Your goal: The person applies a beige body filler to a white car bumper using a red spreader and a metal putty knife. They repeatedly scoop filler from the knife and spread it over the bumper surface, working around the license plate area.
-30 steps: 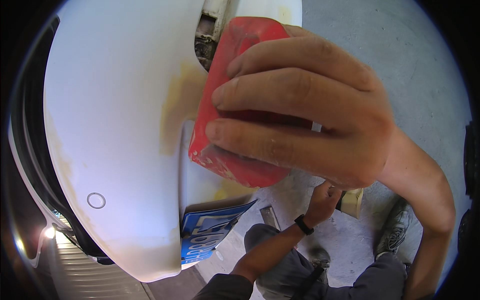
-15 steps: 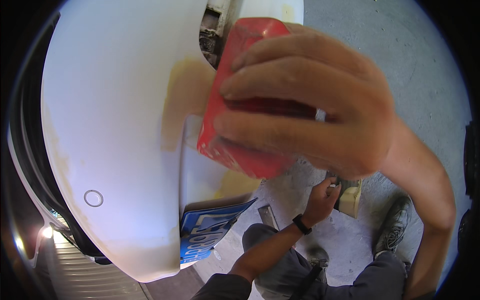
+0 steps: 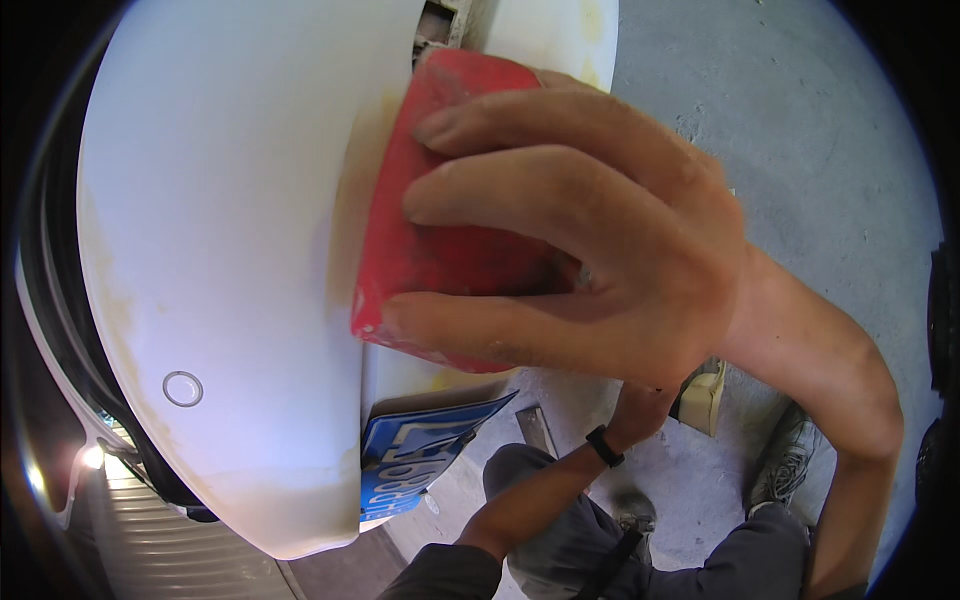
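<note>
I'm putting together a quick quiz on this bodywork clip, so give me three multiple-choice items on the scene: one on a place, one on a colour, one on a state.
1. Where does the blue plate sit?
A. At the lower edge of the white bumper
B. Flat on the concrete floor
C. In the left hand

2. What colour is the block pressed on the bumper?
A. Yellow
B. Red
C. Black

3. How does the right hand stand on the block?
A. Lifted clear of it
B. Pinching one corner with two fingertips
C. Fingers spread over it, thumb under its lower edge

Answers:
1. A, since the plate hangs beneath the bumper's lower curve.
2. B, as the block is plainly red against the white panel.
3. C, because the fingers lie across its face and the thumb wraps below.
</note>
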Motion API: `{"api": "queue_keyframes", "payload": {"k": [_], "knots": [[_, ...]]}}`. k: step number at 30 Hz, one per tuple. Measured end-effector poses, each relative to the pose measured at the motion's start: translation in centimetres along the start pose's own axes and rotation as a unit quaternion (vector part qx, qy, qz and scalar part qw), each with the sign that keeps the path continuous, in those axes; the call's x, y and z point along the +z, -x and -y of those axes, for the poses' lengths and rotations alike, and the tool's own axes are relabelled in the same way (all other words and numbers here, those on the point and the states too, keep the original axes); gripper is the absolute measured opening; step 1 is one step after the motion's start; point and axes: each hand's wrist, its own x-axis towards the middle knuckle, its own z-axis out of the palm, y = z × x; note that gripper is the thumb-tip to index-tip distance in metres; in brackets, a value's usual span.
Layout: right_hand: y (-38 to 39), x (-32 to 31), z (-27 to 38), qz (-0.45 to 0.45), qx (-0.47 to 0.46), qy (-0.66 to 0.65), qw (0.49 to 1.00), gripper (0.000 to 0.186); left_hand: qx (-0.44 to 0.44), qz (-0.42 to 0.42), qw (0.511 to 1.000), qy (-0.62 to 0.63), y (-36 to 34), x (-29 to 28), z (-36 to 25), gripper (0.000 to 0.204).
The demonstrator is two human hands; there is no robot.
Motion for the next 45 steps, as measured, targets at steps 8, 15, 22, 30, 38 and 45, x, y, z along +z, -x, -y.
{"api": "queue_keyframes", "payload": {"k": [8,15,22,30,38,45], "knots": [[-1.0,-2.5,0.9,0.042,0.108,-0.032,0.993,0.052,0.033,-0.013,0.999,-0.035,-0.2,0.7,-0.2,0.024],[-1.2,-1.2,-0.6,0.037,0.039,-0.021,0.998,0.051,-0.018,0.013,1.000,0.003,0.0,0.2,0.6,0.024],[-1.2,-2.5,0.5,0.061,0.048,-0.021,0.997,0.049,0.004,-0.008,0.999,0.035,0.3,2.0,4.5,0.025],[-1.7,-2.4,-0.1,0.045,0.013,-0.016,0.999,0.048,-0.010,0.006,1.000,-0.011,0.7,1.0,4.0,0.022],[-0.9,-2.8,0.4,0.049,0.014,-0.003,0.999,0.047,-0.026,0.089,0.993,-0.077,1.2,1.2,4.5,0.031],[-0.4,-3.9,1.3,0.073,0.048,0.007,0.996,0.048,0.078,0.041,0.988,-0.126,2.0,1.4,6.2,0.035]]}}
